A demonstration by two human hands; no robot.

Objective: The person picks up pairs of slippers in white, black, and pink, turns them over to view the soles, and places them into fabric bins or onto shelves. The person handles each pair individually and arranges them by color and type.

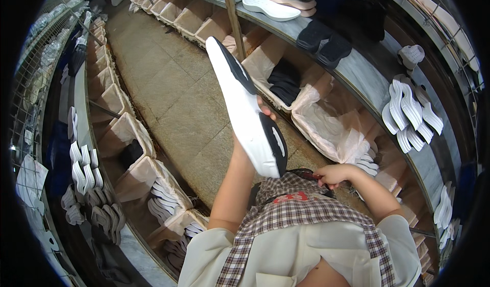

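My left hand [266,109] is closed round the middle of a white shoe sole [240,108] with black pads at both ends. The sole is raised in front of me, its patterned underside facing up and its length tilted to the left; it hides most of that hand. Low at the right, beside my checked apron [306,213], my right hand [334,175] is closed on a small object with a dark red handle [315,176]. A dark part of it lies against the apron, and its kind is hard to make out.
Lined baskets [326,128] holding soles stand along both sides of the tiled aisle [178,93]. Above them, the right shelf [357,77] carries white soles [411,111] and black soles [324,44]. More white soles [84,167] and grey soles [104,213] lie on the left shelf.
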